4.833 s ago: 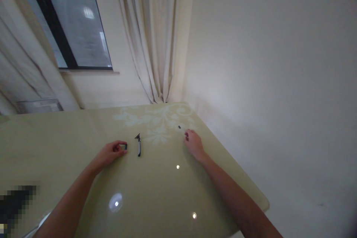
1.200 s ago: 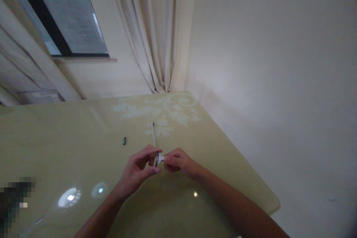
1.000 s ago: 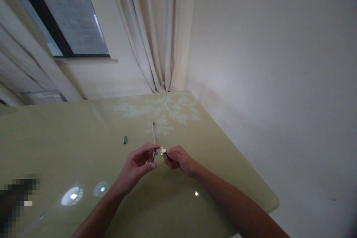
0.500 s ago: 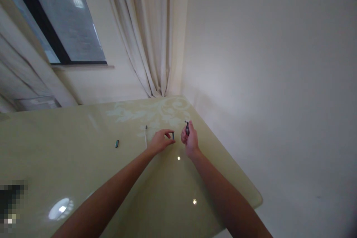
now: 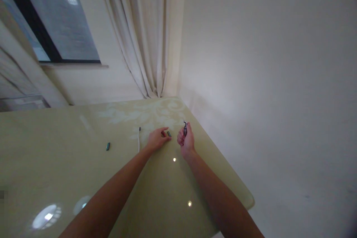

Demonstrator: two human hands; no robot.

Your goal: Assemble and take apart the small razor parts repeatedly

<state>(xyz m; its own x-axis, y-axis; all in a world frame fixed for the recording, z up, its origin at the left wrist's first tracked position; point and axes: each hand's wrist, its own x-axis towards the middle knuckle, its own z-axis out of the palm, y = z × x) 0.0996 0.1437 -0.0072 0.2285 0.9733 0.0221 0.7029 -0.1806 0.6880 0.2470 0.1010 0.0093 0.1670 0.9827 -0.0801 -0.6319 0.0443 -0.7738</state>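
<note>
A small dark oblong piece with a greenish side (image 5: 169, 134) sits tilted between the thumb and fingers of my left hand (image 5: 157, 139), apparently in a loose pinch at its ends. On the right, my right hand (image 5: 186, 141) is closed around a small dark metallic tool with a thin hooked tip (image 5: 185, 128); its lower part is hidden in my fist. Both hands are just above the table, with a narrow gap between them. A similar dark green piece (image 5: 108, 146) lies farther left. Beside my left wrist is a thin white stick or cord with a dark end (image 5: 139, 139).
The glossy pale green table (image 5: 69, 163) has a floral pattern at its far corner and reflects ceiling lights. A plain wall (image 5: 264, 81) runs along its right edge. Curtains (image 5: 145, 37) and a window (image 5: 58, 15) are beyond the far edge.
The small piece in my left hand has turned from upright to slanted, and that hand has shifted slightly away from me. My right hand still grips the dark tool. The view has swung slightly right.
</note>
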